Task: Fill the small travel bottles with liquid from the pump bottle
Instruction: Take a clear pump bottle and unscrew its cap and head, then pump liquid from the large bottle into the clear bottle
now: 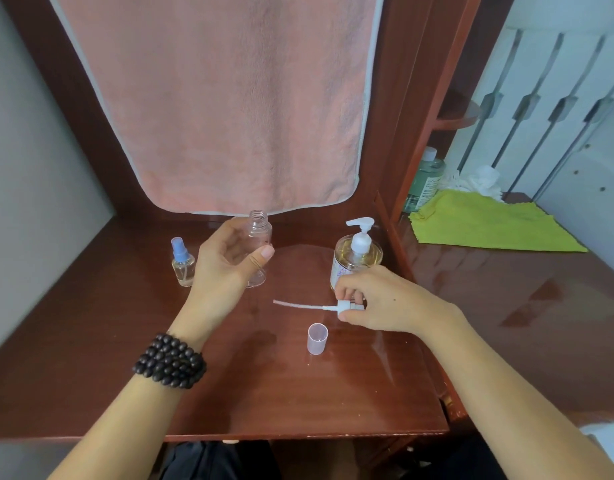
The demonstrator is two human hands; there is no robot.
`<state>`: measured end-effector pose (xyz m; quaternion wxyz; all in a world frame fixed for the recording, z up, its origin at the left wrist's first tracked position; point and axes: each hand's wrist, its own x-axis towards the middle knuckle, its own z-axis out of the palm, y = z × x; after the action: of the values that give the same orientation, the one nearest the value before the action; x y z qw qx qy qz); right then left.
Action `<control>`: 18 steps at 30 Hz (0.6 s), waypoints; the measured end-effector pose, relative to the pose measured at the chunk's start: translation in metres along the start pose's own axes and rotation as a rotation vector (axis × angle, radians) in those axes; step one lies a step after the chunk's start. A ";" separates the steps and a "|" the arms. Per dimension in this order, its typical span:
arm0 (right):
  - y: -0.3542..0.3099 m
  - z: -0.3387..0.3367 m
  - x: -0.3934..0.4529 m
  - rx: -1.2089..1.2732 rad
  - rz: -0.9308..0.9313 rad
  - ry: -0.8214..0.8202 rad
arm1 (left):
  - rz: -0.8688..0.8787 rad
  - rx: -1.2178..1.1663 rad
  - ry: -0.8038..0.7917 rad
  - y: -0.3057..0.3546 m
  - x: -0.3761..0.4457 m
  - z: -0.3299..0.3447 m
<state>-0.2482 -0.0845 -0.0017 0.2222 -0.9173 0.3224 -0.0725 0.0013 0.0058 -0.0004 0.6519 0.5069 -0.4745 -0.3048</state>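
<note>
- A small spray bottle [182, 264] with a blue cap is seen standing upright at the far left of the wooden table [90, 341], just beside the left hand and untouched.
- The left hand [225, 268] is raised a little above the table, palm turned inward, with a dark bead bracelet [169, 361] at the wrist. Its fingers and thumb are curled round an uncapped clear travel bottle [258, 251], which is held upright with its threaded neck open to the top.
- A small clear cap [317, 338] is set mouth-up on the table, near the right hand.
- A white spray head [347, 307] is pinched in the right hand [378, 299], low over the table. Its dip tube [298, 304] lies almost level, its long axis running left toward the held bottle.
- The pump bottle [356, 258] stands upright just behind the right hand, nozzle pointed left; it is nearer to the right hand. The open neck is judged to need bringing under that nozzle.
</note>
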 end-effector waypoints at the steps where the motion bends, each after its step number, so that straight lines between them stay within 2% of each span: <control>1: 0.001 0.002 0.000 -0.024 0.006 -0.027 | -0.003 -0.002 -0.006 -0.001 0.000 0.002; 9: 0.006 0.022 0.005 -0.134 -0.004 -0.145 | -0.032 0.038 -0.071 -0.008 0.001 0.017; 18: 0.005 0.024 0.007 -0.150 0.027 -0.196 | -0.087 0.077 -0.209 -0.024 -0.008 0.029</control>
<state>-0.2390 -0.0834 -0.0253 0.1845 -0.9296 0.3158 0.0449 -0.0269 -0.0055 -0.0248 0.5652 0.5172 -0.5286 -0.3655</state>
